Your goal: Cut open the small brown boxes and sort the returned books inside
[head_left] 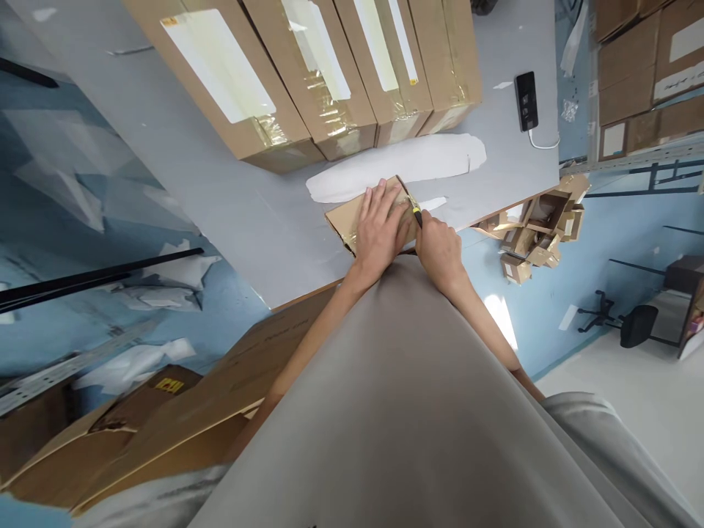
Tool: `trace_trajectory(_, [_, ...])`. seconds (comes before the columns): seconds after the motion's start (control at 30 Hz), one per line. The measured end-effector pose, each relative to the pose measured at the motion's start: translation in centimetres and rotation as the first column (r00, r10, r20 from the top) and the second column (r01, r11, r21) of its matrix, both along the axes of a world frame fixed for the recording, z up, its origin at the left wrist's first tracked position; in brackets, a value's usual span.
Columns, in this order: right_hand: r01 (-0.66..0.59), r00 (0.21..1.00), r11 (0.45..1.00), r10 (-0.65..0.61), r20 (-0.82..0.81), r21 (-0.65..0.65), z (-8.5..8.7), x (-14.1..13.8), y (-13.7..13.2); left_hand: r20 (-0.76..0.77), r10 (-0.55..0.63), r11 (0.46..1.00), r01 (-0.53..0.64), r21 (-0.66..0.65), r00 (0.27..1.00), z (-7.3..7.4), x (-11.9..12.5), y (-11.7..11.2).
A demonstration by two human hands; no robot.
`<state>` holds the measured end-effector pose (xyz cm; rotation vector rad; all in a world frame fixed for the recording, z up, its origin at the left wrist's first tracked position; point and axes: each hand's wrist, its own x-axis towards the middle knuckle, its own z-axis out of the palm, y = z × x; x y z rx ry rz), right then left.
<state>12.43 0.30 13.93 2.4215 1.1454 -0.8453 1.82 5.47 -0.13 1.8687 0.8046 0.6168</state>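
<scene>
A small taped cardboard box (345, 220) lies near the front edge of the grey table (220, 191). My left hand (379, 227) rests flat on top of it, fingers stretched out and pressing it down. My right hand (440, 246) is closed around a small yellow and black cutter (416, 214), whose tip touches the box's right edge. A strip of white paper (407, 165) lies just behind the box.
Several long taped cartons (308, 73) stand side by side at the back of the table. A black phone (526, 100) with a white cable lies at the right. Small opened boxes (542, 227) are piled on the floor past the table's right edge. Flattened cardboard (165, 418) lies at lower left.
</scene>
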Motion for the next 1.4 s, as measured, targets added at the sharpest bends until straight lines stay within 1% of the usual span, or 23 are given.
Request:
trace_trajectory(0.23, [0.043,0.999,0.996,-0.043,-0.005,-0.075,0.3,0.1,-1.8,-0.039,0.001,1.0,-0.001,0.004,0.999,0.1,-0.1,-0.3])
trace_trajectory(0.33, [0.04,0.999,0.997,-0.042,-0.03,-0.073,0.8,0.3,-2.2,-0.059,-0.007,1.0,0.008,0.009,0.998,0.0,-0.2,-0.4])
trace_trajectory(0.43, [0.029,0.997,0.999,-0.031,-0.069,-0.037,1.2,0.5,-2.1,-0.107,-0.013,0.999,0.018,0.046,0.994,0.1,-0.3,-0.4])
trace_trajectory(0.5, [0.027,0.994,1.0,-0.027,-0.105,0.0,1.0,0.7,-1.8,-0.149,-0.011,0.995,0.025,0.093,0.989,0.1,-0.4,-0.5])
trace_trajectory(0.6, [0.029,0.99,0.999,-0.024,-0.139,0.035,0.1,1.1,-1.1,-0.178,-0.007,0.989,0.034,0.144,0.984,0.0,-0.5,-0.6])
trace_trajectory(0.7, [0.03,0.99,0.999,-0.026,-0.139,0.021,-0.7,1.4,-0.5,-0.174,0.001,0.987,0.028,0.161,0.985,-0.2,-0.6,-0.7])
trace_trajectory(0.8, [0.039,0.99,0.999,-0.039,-0.133,-0.005,-0.7,1.5,-0.4,-0.165,0.012,0.986,0.016,0.163,0.986,-0.3,-0.6,-0.6])
trace_trajectory(0.97, [0.07,0.986,0.995,-0.08,-0.146,-0.069,-0.2,1.8,-2.0,-0.167,0.022,0.986,0.006,0.167,0.986,-0.2,-0.6,-0.7])
trace_trajectory(1.1, [0.086,0.982,0.993,-0.098,-0.16,-0.082,-0.2,2.2,-3.4,-0.165,-0.029,0.982,0.059,0.18,0.986,-0.1,-0.7,-0.8])
trace_trajectory(1.27, [0.096,0.978,0.987,-0.117,-0.172,-0.126,-0.1,2.3,-4.3,-0.169,-0.063,0.979,0.094,0.18,0.984,-0.3,-1.0,-0.9])
trace_trajectory(1.33, [0.096,0.975,0.987,-0.119,-0.19,-0.126,0.4,2.5,-5.0,-0.175,-0.074,0.977,0.106,0.186,0.982,-0.4,-1.3,-0.8])
trace_trajectory(1.4, [0.098,0.964,0.992,-0.115,-0.24,-0.079,0.9,3.1,-6.2,-0.18,-0.071,0.977,0.104,0.185,0.981,-0.6,-1.9,-0.6])
